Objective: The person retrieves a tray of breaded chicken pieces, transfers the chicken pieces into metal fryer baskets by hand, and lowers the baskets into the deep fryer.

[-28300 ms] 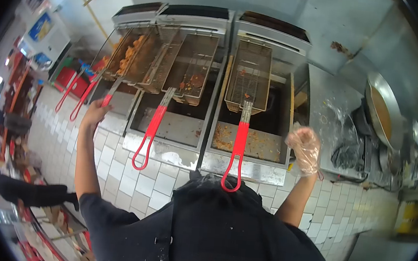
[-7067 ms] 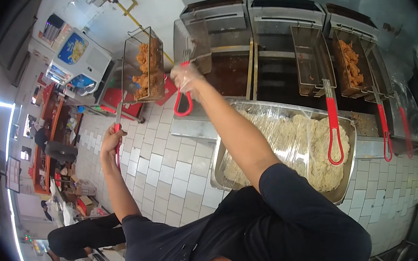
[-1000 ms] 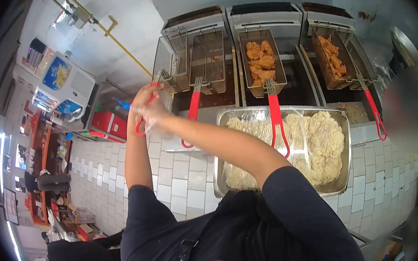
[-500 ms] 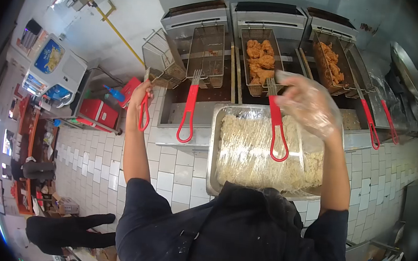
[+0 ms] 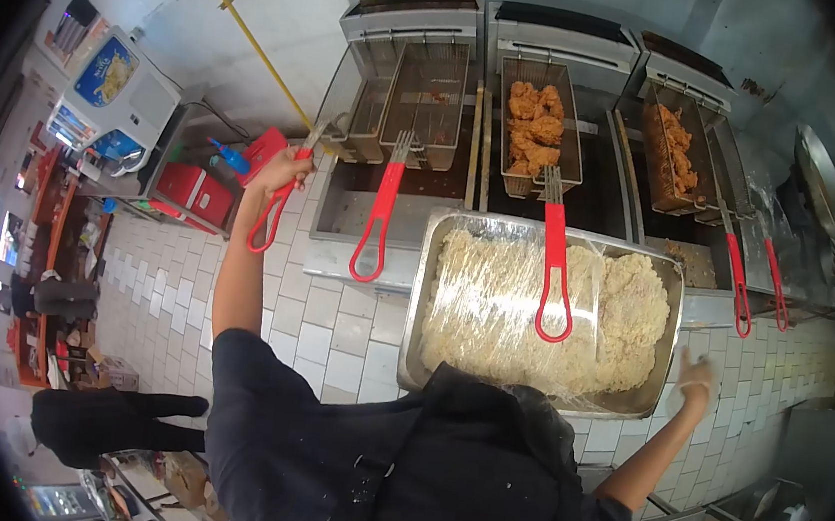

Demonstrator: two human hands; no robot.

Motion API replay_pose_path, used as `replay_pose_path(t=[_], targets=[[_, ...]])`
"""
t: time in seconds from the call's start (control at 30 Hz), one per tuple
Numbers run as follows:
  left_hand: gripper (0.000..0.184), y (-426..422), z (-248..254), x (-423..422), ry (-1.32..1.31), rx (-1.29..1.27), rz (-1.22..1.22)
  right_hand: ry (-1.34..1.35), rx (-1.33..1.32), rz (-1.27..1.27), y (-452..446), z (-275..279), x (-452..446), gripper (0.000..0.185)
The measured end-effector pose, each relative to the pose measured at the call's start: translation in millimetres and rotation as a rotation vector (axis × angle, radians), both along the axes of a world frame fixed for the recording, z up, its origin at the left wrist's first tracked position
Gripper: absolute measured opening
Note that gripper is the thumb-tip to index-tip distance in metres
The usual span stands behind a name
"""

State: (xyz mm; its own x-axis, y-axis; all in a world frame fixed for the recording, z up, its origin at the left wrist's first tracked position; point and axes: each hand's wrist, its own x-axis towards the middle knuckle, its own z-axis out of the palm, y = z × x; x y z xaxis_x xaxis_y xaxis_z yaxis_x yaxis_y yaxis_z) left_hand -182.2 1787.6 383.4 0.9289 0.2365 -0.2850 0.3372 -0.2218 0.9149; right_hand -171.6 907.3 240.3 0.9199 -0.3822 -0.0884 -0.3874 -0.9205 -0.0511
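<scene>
My left hand (image 5: 280, 173) is closed on the red handle of a fryer basket (image 5: 359, 119), which sits at the left fryer. Beside it hangs a second wire basket (image 5: 425, 101), its red handle pointing toward me. My right hand (image 5: 696, 376), in a clear plastic glove and slightly blurred, is off the right side of a metal tray (image 5: 675, 336). Its fingers look apart and nothing shows in them. Under plastic film, the tray holds pale, flour-like breading (image 5: 524, 301). Fried chicken (image 5: 536, 126) lies in the middle basket (image 5: 569, 165), whose red handle extends over the tray.
More fried chicken (image 5: 678, 145) fills a basket in the right fryer, with another basket alongside. Metal pans (image 5: 822, 184) hang at the right wall. Left of me are a drink dispenser (image 5: 117, 96) and a red box (image 5: 197, 201). A person in dark clothes (image 5: 110, 427) is behind at left.
My right hand has moved from the middle basket's handle down and right, past the tray. The left-hand basket has gone from tilted outside the fryer to beside the second basket.
</scene>
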Motion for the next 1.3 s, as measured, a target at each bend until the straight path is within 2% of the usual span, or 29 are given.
replay_pose_path(t=[0.07, 0.1, 0.17, 0.23, 0.3, 0.33, 0.4, 0.43, 0.5, 0.57, 0.6, 0.67, 0.7, 0.77, 0.8, 0.87, 0.93, 1.0, 1.03, 1.1, 1.17, 1.3], targets=[[0.011, 2.0, -4.4, 0.6, 0.018, 0.005, 0.002, 0.087, 0.267, -0.03, 32.4, 9.5, -15.5, 0.081], [0.011, 1.9, -7.6, -1.2, 0.036, 0.016, 0.007, 0.094, 0.259, -0.03, 47.5, 15.2, -18.7, 0.081], [0.014, 1.6, -8.1, -4.8, 0.052, 0.015, 0.026, 0.124, 0.534, -0.001, 74.2, 26.1, -13.6, 0.078], [0.019, 14.3, -19.6, -6.9, 0.026, 0.016, 0.021, -0.242, 0.591, 0.057, 89.8, 2.5, -19.6, 0.076], [0.018, 29.2, -30.8, -7.7, 0.021, -0.001, -0.049, -0.276, 0.267, 0.064, 77.4, -27.8, -7.7, 0.074], [0.023, 25.9, -30.1, -10.5, 0.0, -0.033, -0.02, -0.255, 0.244, 0.056, 81.5, -14.9, -10.8, 0.074], [0.035, 8.5, -18.0, -25.3, -0.046, -0.327, 0.066, -0.272, 0.362, 0.046, 116.6, 26.5, -20.3, 0.066], [0.035, 3.6, -22.5, -34.6, -0.045, -0.343, 0.067, -0.271, 0.346, 0.048, 119.5, 30.0, -23.2, 0.066], [0.044, -3.0, -29.7, -60.6, -0.099, -0.652, 0.241, -0.367, 0.486, 0.119, 122.9, 30.0, -24.8, 0.047], [0.045, 11.1, -110.5, -93.2, -0.183, -0.331, 0.205, -0.368, 0.507, 0.121, 121.6, 24.7, -25.0, 0.045], [0.05, -9.6, -139.2, -115.3, -0.029, 0.038, 0.226, -0.368, 0.535, 0.12, 119.8, 24.6, -22.9, 0.044], [0.053, -67.9, -185.7, -158.3, -0.125, -0.01, 0.044, -0.335, 0.515, 0.101, 122.6, 30.7, -18.5, 0.045], [0.056, -110.0, -195.0, -173.5, -0.05, -0.124, 0.003, -0.282, 0.502, 0.074, 124.2, 33.4, -22.9, 0.046], [0.056, -210.5, -150.3, -183.7, 0.058, -0.197, 0.057, -0.249, 0.474, 0.091, 118.4, 28.2, -23.5, 0.048], [0.044, -231.9, -161.5, -187.6, -0.041, -0.147, 0.064, -0.219, 0.456, 0.125, 112.8, 23.8, -19.6, 0.051], [0.031, -265.6, -162.1, -174.7, -0.148, -0.178, 0.262, -0.295, 0.37, 0.177, 101.5, 2.6, -19.6, 0.049], [0.027, -265.7, -155.7, -165.9, -0.146, -0.196, 0.25, -0.388, 0.324, 0.242, 91.4, -10.1, -19.3, 0.047], [0.023, -255.2, -150.2, -159.4, -0.154, -0.173, 0.233, -0.6, 0.212, 0.336, 96.5, -26.5, -20.6, 0.045], [0.023, -254.7, -153.7, -161.3, -0.182, -0.12, 0.28, -0.599, 0.24, 0.349, 109.3, -12.0, -17.4, 0.045], [0.021, -251.3, -139.3, -165.8, -0.237, -0.069, 0.315, -0.215, 0.546, 0.149, 133.0, 37.2, -32.2, 0.048], [0.021, -249.0, -125.1, -171.4, -0.205, -0.056, 0.33, -0.207, 0.556, 0.158, 144.3, 47.6, -37.1, 0.046], [0.019, -220.6, -132.6, -180.2, -0.14, -0.105, 0.359, -0.285, 0.579, 0.18, 160.7, 38.9, -40.7, 0.042]])
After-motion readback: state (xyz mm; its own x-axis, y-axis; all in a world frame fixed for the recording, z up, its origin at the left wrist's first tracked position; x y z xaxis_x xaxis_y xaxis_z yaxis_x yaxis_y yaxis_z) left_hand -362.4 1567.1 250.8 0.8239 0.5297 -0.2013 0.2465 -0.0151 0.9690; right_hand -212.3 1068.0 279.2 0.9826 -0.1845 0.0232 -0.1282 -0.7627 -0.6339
